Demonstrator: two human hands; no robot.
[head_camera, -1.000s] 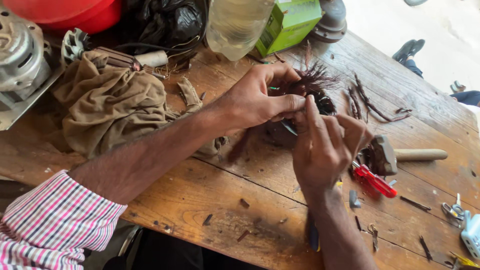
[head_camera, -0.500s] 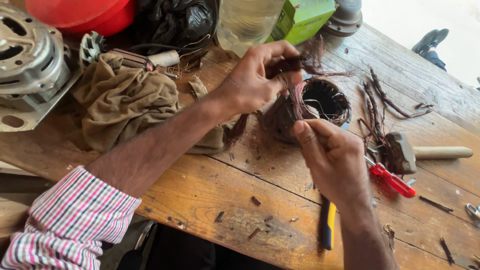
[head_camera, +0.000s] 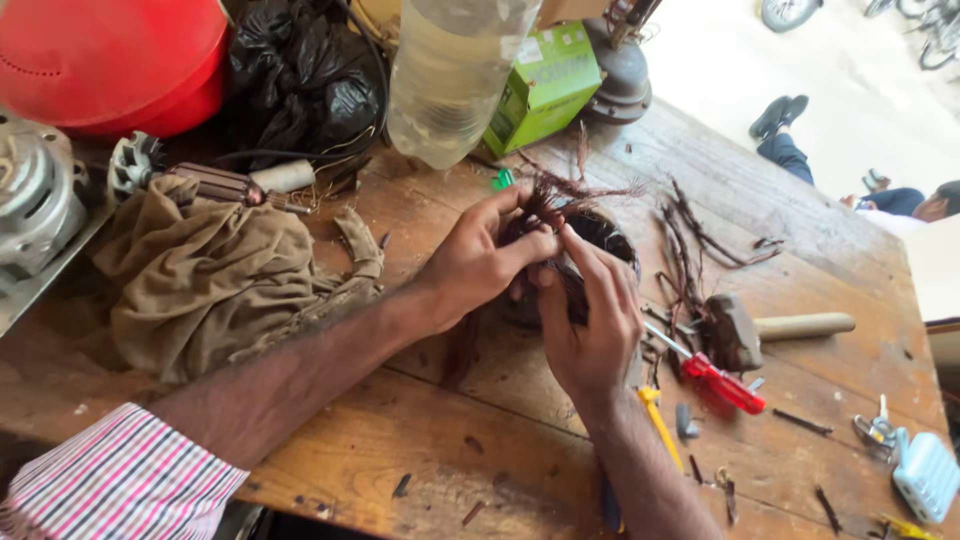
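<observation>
On the wooden workbench (head_camera: 420, 450) stands a round motor stator (head_camera: 608, 232) with dark reddish copper winding wires (head_camera: 560, 195) sticking out of its top. My left hand (head_camera: 480, 262) pinches a bunch of those wires at the stator's near left side. My right hand (head_camera: 590, 320) is closed around the stator's front, its index finger pressed against the same bunch. Most of the stator is hidden behind both hands.
A brown rag (head_camera: 215, 285) lies left. Pulled-out wire strands (head_camera: 690, 260), a hammer (head_camera: 760, 330), a red-handled screwdriver (head_camera: 715, 378) and a yellow-handled tool (head_camera: 660, 425) lie right. Behind: clear plastic bottle (head_camera: 450, 75), green box (head_camera: 545, 85), red basin (head_camera: 110, 60), metal motor housing (head_camera: 35, 200).
The view has shifted. My right hand has moved up from beside the stator onto its front, and both hands have closed together on the wire bunch.
</observation>
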